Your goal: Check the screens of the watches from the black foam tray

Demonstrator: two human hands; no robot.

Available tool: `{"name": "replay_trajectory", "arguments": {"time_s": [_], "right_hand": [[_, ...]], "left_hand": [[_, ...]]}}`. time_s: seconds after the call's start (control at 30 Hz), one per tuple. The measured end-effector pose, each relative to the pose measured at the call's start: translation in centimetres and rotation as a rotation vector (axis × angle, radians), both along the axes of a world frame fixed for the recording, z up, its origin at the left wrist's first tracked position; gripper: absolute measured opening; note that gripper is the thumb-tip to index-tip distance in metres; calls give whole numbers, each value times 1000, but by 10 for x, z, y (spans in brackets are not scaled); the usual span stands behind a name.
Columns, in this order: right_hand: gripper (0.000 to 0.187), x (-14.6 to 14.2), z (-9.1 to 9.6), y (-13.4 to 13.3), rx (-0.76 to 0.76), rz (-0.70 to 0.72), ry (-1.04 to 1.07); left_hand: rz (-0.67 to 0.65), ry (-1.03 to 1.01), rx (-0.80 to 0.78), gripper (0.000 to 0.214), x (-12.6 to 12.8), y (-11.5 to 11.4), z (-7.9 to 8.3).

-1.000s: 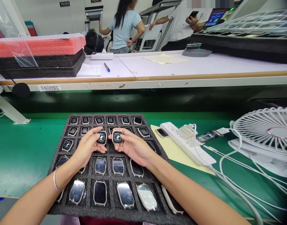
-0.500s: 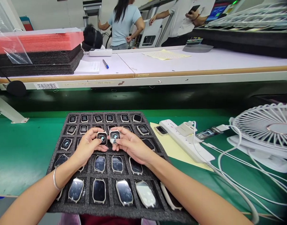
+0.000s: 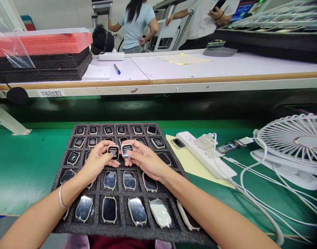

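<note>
My left hand [image 3: 100, 159] is closed around a square smartwatch case [image 3: 113, 151], its thumb at the edge of the lit screen. Beside it, my right hand [image 3: 141, 157] grips a second smartwatch case [image 3: 127, 150], thumb pressed on the lower part of its screen. Both screens show lines of white text on black. The two watches are close together, held above the middle of a dark grey foam tray [image 3: 96, 217]. Strapless watches lie in its compartments; the far rows show text, while the nearer ones, such as the watch [image 3: 109, 210], have dark screens. My forearms hide some compartments.
To the right, a watch [image 3: 178, 143] lies on yellow paper beside a white power strip [image 3: 207, 155], with cables and a white fan [image 3: 295, 145] beyond. A raised shelf [image 3: 158, 74] holds foam stacks [image 3: 39, 58], a pen [image 3: 117, 69] and papers. Other people stand behind it.
The screens of both held watches have switched from a watch-face picture to lines of text. My hands have stayed in nearly the same place.
</note>
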State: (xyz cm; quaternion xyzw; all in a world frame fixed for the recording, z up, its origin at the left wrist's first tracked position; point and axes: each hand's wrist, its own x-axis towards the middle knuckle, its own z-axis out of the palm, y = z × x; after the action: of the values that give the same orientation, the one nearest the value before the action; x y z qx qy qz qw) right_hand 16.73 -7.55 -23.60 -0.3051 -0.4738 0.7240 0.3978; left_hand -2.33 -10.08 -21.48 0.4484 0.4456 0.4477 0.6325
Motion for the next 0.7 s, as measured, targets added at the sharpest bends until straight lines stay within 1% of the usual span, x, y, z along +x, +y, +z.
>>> {"name": "replay_trajectory", "arguments": {"time_s": [0.37, 0.6, 0.7], "right_hand": [[39, 0, 1, -2, 42, 3, -17], [46, 0, 0, -2, 64, 6, -16], [41, -1, -1, -1, 47, -3, -22]], "left_hand": [[-4, 22, 26, 38, 0, 2, -3], [-5, 20, 52, 41, 1, 0, -3], [-18, 18, 50, 38, 1, -1, -3]]}}
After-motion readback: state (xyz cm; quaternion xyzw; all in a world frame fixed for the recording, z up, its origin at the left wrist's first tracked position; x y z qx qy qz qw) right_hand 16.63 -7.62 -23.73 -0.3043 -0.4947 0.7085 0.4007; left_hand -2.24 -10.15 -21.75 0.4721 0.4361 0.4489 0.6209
